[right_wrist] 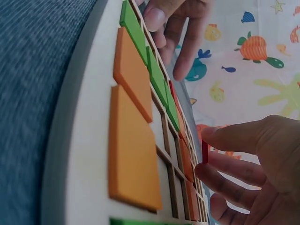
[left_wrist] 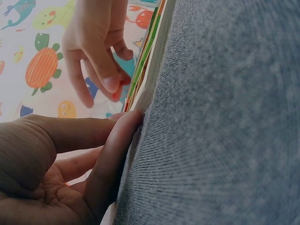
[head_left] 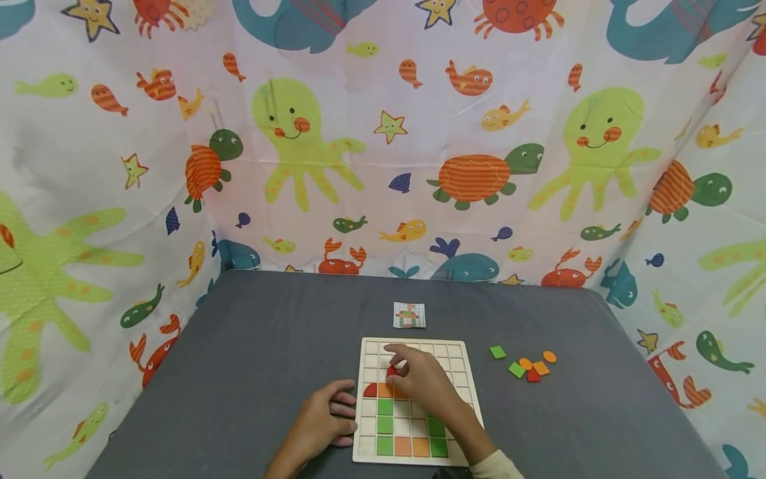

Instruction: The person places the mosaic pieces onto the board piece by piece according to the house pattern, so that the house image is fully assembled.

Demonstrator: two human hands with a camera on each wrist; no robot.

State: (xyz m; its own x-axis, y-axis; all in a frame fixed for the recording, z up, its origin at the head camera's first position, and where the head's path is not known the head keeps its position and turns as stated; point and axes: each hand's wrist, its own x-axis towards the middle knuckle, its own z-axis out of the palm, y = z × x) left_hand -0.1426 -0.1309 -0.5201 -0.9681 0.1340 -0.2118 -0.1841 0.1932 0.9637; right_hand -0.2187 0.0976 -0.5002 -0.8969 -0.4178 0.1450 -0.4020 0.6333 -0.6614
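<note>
Red piece [head_left: 391, 370] pinched by R hand [head_left: 421, 379], L hand [head_left: 326, 416] steadying board [head_left: 457, 372]

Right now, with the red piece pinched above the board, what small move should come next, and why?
Probably lower the red piece into the open cell under it: the right hand pinches it just above the grid board, beside the red and orange row, and it is not yet seated. The left hand rests against the board's left edge.

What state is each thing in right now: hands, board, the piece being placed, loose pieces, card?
Right hand: pinches red piece over the board.
Left hand: fingers against the board's edge.
Grid board: flat, partly filled.
Loose pieces: lying on the table.
Pattern card: flat, beyond the board.
</note>
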